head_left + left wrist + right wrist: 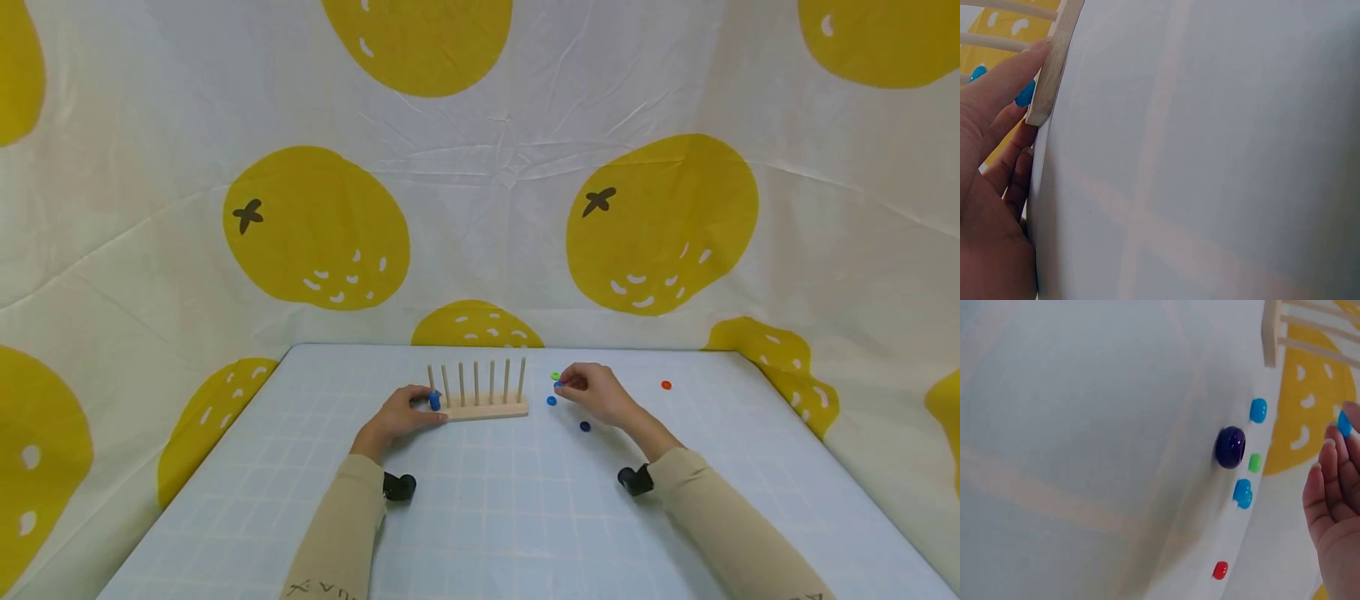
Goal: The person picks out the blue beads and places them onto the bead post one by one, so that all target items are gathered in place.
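You are pinching a small blue bead (1344,424) between the thumb and forefinger of your right hand (597,394); those two tips are closing on it with only the bead's width between them, while the other fingers are bending loosely alongside. You are holding it clear of the table (480,517), to the right of the wooden rack (487,411). With your left hand (397,415) you are gripping the rack's left end, the thumb pressing on the front of the base and the fingers curving behind. Blue beads (434,401) are sitting low at the leftmost of seven upright pegs (476,383), in the gap between your left thumb and forefinger; the hand is partly covering them in the left wrist view, so you may not be seeing them all.

Near your right hand, a green bead (556,376), a light-blue bead (551,401) and a dark purple bead (585,427) are lying loose, and a red bead (666,385) is lying well apart, farther right. Dark lettering is showing on your left sleeve (337,525) and your right sleeve (735,525), but the frame's bottom edge is cutting into it, leaving it unreadable.
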A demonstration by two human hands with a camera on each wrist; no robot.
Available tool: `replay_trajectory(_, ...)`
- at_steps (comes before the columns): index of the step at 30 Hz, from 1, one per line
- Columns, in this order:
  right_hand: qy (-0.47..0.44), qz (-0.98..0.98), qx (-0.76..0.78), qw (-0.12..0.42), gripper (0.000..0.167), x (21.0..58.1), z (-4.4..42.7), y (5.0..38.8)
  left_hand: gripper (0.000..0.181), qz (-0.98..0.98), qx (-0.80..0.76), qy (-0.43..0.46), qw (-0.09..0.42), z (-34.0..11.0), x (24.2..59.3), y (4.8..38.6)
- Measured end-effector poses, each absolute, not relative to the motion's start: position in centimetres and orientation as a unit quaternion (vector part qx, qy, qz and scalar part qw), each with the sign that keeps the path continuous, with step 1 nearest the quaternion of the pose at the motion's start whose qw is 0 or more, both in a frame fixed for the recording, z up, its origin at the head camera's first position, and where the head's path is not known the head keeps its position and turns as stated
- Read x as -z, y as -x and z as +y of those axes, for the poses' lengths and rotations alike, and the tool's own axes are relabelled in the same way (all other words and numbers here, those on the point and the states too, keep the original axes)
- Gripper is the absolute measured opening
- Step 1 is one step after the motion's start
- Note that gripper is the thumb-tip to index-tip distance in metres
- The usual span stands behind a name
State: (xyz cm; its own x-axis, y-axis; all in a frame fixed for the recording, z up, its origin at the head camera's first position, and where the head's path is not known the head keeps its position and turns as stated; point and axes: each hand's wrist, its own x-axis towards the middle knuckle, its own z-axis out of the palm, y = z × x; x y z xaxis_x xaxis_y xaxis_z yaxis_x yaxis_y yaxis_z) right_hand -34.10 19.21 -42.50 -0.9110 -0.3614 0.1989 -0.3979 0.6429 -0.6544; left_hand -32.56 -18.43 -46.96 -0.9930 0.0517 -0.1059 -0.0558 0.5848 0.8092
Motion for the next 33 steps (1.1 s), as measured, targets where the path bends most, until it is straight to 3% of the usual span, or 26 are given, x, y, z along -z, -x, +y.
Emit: replay_trajectory(33,-0.303,-0.867,-0.389,0.070,0.015,40.0,12.1,33.2,0.069,0.886,-0.461,-0.009,0.050,-18.5,46.8,32.2)
